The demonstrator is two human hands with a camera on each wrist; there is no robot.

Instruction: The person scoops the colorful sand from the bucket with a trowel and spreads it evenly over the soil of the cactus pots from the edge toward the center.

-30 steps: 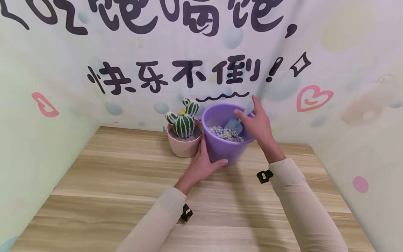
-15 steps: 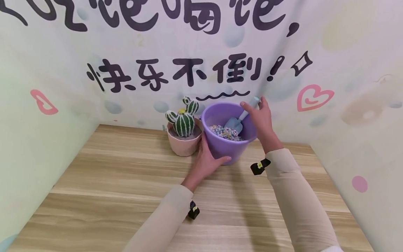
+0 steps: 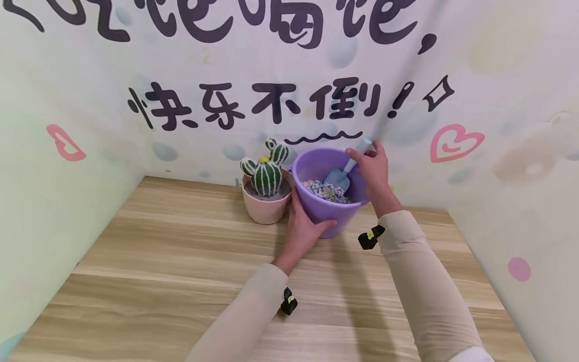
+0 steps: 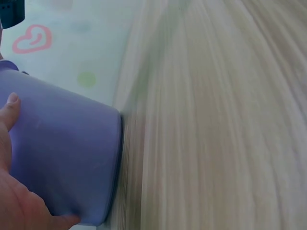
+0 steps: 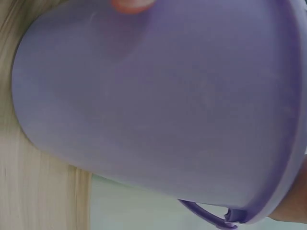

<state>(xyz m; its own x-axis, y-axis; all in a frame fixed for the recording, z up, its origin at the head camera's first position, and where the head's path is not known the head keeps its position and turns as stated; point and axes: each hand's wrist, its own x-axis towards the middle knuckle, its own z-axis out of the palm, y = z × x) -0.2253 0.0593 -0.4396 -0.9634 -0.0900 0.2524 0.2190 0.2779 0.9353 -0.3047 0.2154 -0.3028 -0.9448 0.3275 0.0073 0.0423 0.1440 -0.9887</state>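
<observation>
Purple plastic bucket (image 3: pixel 322 208) stands on the wood-grain tabletop (image 3: pixel 158 261) between the two hands, its base against the surface. Left hand (image 3: pixel 304 229) grips the outer wall low on its own side, thumb and fingers spread wide; the thumb lies across the near face, the fingers reach along the side. Right hand (image 3: pixel 376 171) is over the rim on the opposite side, narrowed, thumb and fingers about the handle of a light blue scoop (image 3: pixel 338 178). Blade of the scoop rests on multicoloured granules (image 3: pixel 322 190) inside the bucket, left of the right hand. The right wrist view shows a purple bail (image 5: pixel 204 214) hanging off the rim.

Immediately left of the left hand's fingers is a pink pot (image 3: pixel 266 211), upright, holding a green cactus (image 3: pixel 266 178) with white ribbing and a yellow tuft. Beyond both hands, a printed backdrop (image 3: pixel 244 60) carries dark lettering; a pink heart (image 3: pixel 457 143) is marked right of the right hand. Both sleeves (image 3: pixel 434 286) are beige.
</observation>
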